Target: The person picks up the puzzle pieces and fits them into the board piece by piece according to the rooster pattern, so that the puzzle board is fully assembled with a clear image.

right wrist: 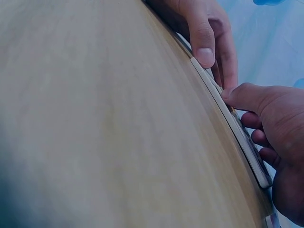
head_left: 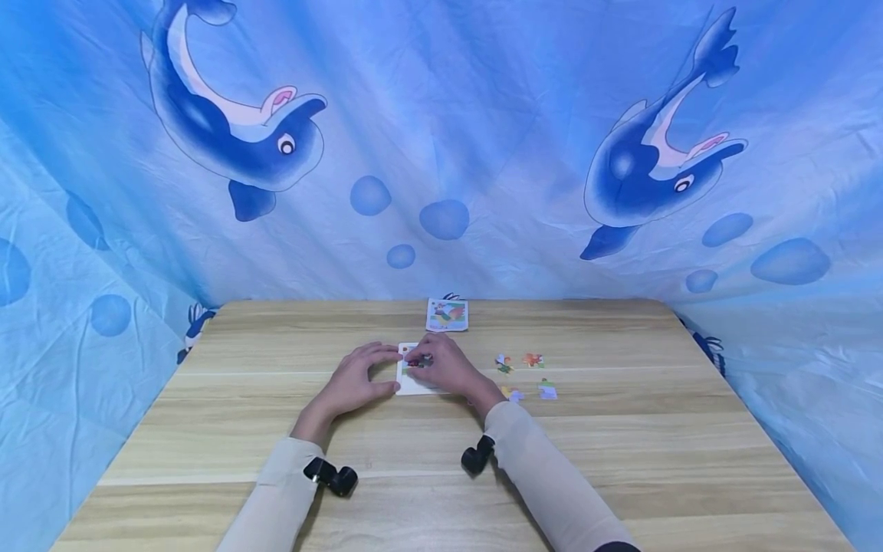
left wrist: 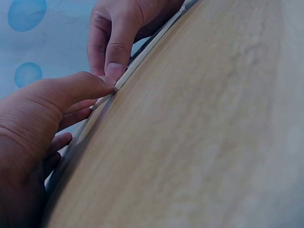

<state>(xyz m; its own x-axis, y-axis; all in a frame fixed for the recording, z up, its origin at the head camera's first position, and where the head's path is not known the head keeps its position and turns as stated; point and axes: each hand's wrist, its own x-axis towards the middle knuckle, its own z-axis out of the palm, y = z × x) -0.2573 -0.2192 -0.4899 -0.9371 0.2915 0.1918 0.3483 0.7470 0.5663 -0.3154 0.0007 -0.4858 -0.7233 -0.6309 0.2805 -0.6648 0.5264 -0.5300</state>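
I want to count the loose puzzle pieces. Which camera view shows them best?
The head view: loose puzzle pieces lie scattered on the table, right of the right hand. Both wrist views show only the puzzle board's edge and fingers, no loose pieces.

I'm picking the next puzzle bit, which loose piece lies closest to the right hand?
The pale piece just right of the right hand, beside the wrist; the other three loose pieces lie farther right.

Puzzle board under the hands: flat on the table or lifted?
Flat. The puzzle board lies flush on the table; both wrist views show no gap beneath its edge.
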